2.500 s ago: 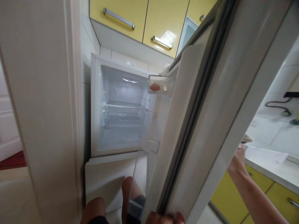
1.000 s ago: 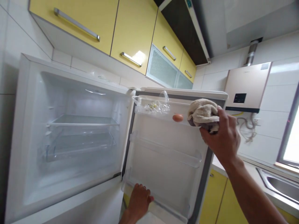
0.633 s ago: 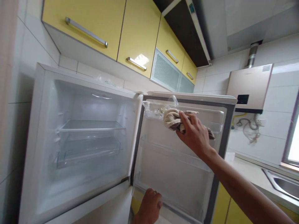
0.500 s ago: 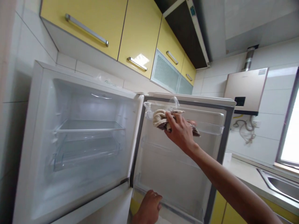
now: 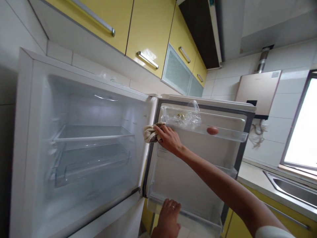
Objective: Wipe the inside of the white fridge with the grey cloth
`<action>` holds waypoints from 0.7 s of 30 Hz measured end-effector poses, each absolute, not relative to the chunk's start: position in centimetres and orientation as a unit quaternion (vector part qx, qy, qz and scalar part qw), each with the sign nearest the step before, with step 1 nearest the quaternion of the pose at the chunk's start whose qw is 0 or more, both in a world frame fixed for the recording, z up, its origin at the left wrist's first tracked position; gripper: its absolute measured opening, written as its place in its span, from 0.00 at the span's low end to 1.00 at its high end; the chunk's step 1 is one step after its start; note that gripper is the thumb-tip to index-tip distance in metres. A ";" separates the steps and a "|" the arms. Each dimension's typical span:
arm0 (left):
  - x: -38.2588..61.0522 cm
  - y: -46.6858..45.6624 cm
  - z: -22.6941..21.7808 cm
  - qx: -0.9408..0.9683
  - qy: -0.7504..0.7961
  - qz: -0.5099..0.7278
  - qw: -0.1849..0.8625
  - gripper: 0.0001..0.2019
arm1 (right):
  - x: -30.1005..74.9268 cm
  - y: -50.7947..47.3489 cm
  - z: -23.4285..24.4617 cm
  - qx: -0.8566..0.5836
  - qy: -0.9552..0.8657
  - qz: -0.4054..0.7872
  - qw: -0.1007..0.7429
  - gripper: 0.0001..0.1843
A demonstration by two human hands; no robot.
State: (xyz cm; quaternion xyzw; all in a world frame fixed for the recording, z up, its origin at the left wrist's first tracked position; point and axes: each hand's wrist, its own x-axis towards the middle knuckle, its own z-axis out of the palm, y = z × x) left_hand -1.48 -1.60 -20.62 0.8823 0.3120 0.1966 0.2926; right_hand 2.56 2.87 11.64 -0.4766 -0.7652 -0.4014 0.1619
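Observation:
My right hand (image 5: 169,138) is closed on a crumpled beige-and-brown cloth (image 5: 150,134), by the hinge side of the open fridge door (image 5: 188,155). My left hand (image 5: 168,216) is low in front of the door's bottom shelf (image 5: 195,216), with its fingers apart and nothing seen in them. Whether it touches the shelf, I cannot tell. On the door's top shelf (image 5: 230,134) sit a brown egg (image 5: 212,130) and a clear plastic bag (image 5: 192,119) with something small and yellowish near it.
To the left stands the fridge compartment (image 5: 86,109), with a glass shelf (image 5: 94,133) and a clear drawer (image 5: 91,168). Yellow cabinets (image 5: 151,33) hang above. At right are a water heater (image 5: 259,89) on the wall, a countertop (image 5: 250,173) and a steel sink (image 5: 292,188).
My right hand has moved left with the cloth, from the door's top shelf to its hinge side, uncovering the egg and bag. My left hand appears slightly further right. The view has shifted.

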 end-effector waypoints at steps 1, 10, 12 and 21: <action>-1.6 -1.5 -20.8 0.883 0.308 0.195 0.294 0.43 | 3.0 3.3 11.3 -0.475 -0.758 -0.416 0.163 0.32; -1.1 -1.2 -20.0 0.887 0.317 0.202 0.269 0.37 | 11.0 3.5 8.9 -0.457 -0.701 -0.508 0.206 0.32; -0.8 -1.2 -19.7 0.887 0.327 0.194 0.261 0.36 | 13.0 2.9 8.9 -0.477 -0.688 -0.505 0.211 0.33; 0.3 -1.1 -20.0 0.885 0.349 0.196 0.239 0.32 | 20.6 -0.3 8.8 -0.554 -0.634 -0.493 0.221 0.32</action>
